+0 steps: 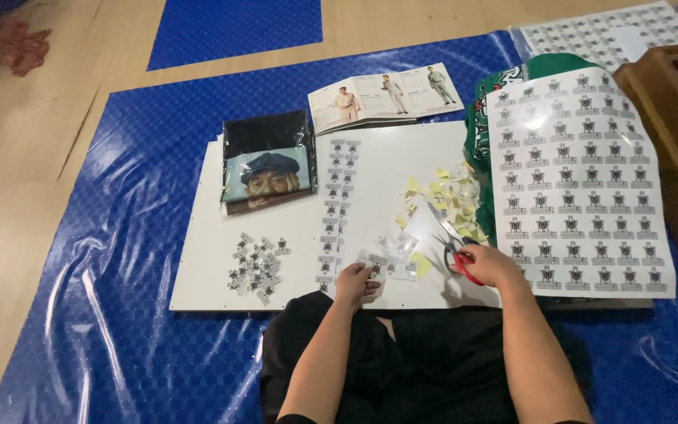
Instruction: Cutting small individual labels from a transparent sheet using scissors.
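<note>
The person sits on the floor at the near edge of a white board [221, 275] that lies on a blue mat [103, 235]. The left hand [357, 281] pinches a short strip of stickers [377, 265], held just above the near edge of the board. The right hand [493, 265] is closed around the red handles of the scissors [455, 250], whose blades point away toward the far side and seem to be partly apart.

I judge that the step in hand is cutting single stickers from the strip. The next move calls for bringing the strip between the blades and keeping the cut in the narrow gap between two prints.

Counted: one pair of scissors; one long column of uncut stickers [333, 204] in the middle of the board; one pile of cut stickers [256, 265] near the left corner, too small to count one by one; one heap of yellow paper scraps [453, 196] toward the right edge. One large sticker sheet [582, 188] lies to the right over a green cloth [486, 102], and a second sheet [590, 31] is farther away. One dark package with a printed picture [267, 161] and one open booklet [386, 94] lie at the far side.
</note>
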